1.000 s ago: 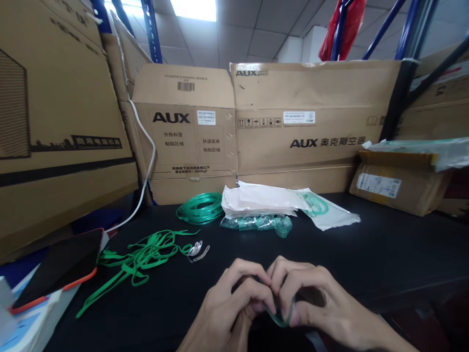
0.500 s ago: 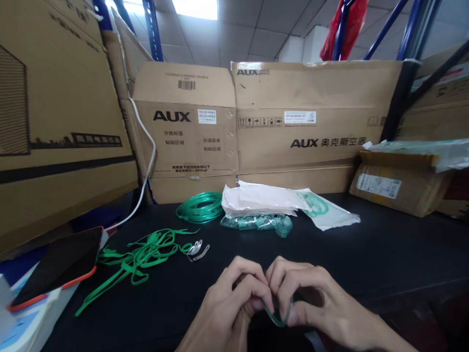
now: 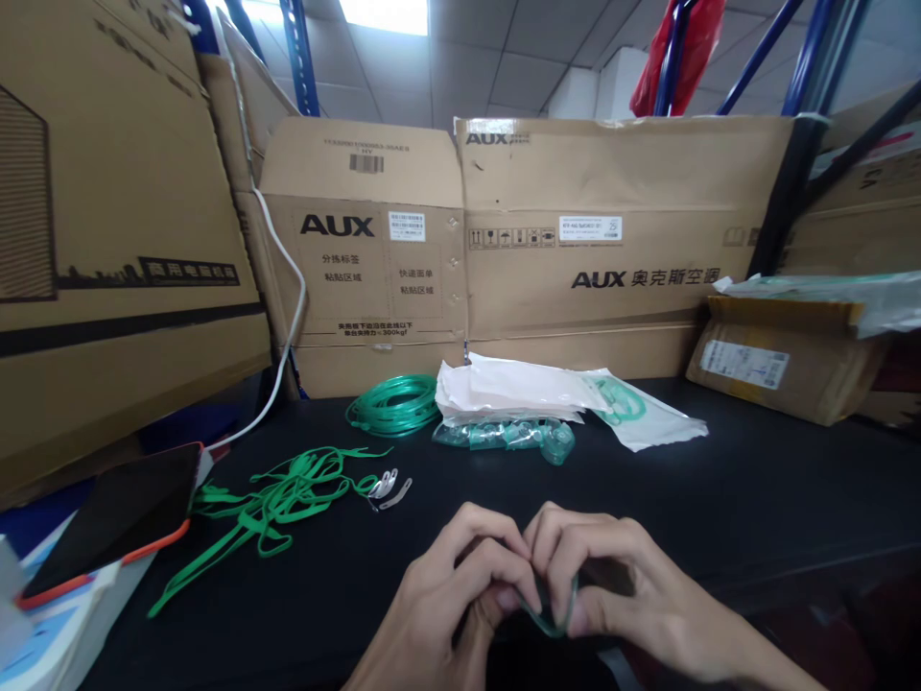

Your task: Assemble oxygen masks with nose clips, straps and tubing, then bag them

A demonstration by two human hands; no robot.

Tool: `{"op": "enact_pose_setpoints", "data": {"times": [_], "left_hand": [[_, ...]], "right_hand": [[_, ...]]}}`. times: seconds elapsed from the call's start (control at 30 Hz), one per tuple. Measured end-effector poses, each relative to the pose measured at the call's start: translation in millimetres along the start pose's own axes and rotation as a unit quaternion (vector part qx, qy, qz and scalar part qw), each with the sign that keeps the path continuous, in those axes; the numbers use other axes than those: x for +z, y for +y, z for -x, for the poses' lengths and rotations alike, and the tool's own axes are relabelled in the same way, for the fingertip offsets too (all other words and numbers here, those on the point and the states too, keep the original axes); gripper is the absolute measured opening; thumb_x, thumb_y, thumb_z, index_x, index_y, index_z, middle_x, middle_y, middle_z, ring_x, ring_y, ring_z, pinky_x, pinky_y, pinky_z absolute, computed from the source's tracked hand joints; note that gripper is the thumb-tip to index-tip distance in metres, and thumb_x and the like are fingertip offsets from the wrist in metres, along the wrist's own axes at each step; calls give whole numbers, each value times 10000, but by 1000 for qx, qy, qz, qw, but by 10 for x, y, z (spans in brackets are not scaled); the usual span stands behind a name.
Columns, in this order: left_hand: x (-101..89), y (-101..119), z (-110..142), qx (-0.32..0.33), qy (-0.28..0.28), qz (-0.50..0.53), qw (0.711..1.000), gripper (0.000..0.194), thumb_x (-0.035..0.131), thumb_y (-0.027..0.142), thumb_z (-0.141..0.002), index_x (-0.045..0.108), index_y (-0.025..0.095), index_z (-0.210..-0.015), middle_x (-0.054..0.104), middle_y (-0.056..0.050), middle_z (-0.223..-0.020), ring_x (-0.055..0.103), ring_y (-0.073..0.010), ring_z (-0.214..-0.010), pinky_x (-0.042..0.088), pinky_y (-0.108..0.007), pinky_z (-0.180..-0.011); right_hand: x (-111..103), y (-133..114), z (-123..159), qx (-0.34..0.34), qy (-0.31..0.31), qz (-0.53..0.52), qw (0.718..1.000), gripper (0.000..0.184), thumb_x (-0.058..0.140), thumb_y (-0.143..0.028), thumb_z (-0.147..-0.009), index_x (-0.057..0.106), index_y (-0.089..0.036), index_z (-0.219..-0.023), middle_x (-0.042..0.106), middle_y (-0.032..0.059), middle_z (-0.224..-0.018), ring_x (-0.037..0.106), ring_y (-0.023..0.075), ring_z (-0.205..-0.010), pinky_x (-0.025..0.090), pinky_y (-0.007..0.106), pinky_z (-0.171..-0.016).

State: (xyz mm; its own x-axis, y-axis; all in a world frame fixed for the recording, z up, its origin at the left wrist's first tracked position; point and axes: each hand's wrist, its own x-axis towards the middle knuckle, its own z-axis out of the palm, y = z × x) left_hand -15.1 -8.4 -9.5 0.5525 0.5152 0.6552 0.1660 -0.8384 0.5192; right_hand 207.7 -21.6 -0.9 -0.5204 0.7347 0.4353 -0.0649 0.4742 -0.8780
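Observation:
My left hand (image 3: pixel 471 585) and my right hand (image 3: pixel 625 581) meet at the near edge of the table. Between them they pinch a translucent green oxygen mask (image 3: pixel 551 630); just its curved lower rim shows, the rest being hidden by my fingers. Both hands are closed, with fingertips and thumbs pressed on opposite sides of the rim. Left of and beyond my hands lie several small silver metal strips (image 3: pixel 394 493) and a tangle of green elastic straps (image 3: pixel 288 499). Farther back rests a row of clear green mask parts (image 3: pixel 507 437).
A coil of green tubing (image 3: pixel 394 405) lies beside a stack of white packets (image 3: pixel 514 389) and a clear bag with green tubing (image 3: pixel 640 413). A phone (image 3: pixel 119 513) is at left. Cardboard panels (image 3: pixel 374 288) stand behind, and a small carton (image 3: pixel 784 355) sits at right.
Almost nothing differs. My fingers have shifted very slightly on the mask's rim, and the things on the table lie as before.

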Motion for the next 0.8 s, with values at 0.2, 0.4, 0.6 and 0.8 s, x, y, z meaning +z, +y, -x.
{"op": "enact_pose_setpoints", "data": {"times": [0.2,0.4,0.6,0.8], "left_hand": [[2,-7,47,13,-7,31,999,168,620,112,-978,648,256,-1060,635,-26,-1169,654,-174,-1008,497,-269,-911],[31,-13,44,-4,-1,22,1000,254,632,10,-924,638,249,-1009,632,-12,-1156,659,-147,-1002,506,-231,-887],[17,9,4,-9,-3,26,1000,256,566,0,-940,648,240,-975,628,-20,-1139,656,-146,-1014,508,-216,-881],[19,14,-1,-18,-13,29,999,219,574,22,-937,656,225,-929,615,-33,-1133,667,-139,-932,516,-229,-856]], "right_hand": [[8,15,2,29,20,-11,999,167,742,-342,-933,761,-194,-856,666,37,-925,599,201,-930,424,363,-869],[15,2,0,41,19,1,999,185,713,-343,-951,743,-195,-844,643,32,-924,589,200,-930,417,360,-866],[7,-18,-8,41,16,1,999,190,696,-341,-964,731,-192,-851,643,29,-912,584,193,-910,417,347,-844],[12,-1,3,28,14,19,999,220,703,-341,-959,722,-181,-809,657,34,-873,589,199,-897,423,350,-840]]}}
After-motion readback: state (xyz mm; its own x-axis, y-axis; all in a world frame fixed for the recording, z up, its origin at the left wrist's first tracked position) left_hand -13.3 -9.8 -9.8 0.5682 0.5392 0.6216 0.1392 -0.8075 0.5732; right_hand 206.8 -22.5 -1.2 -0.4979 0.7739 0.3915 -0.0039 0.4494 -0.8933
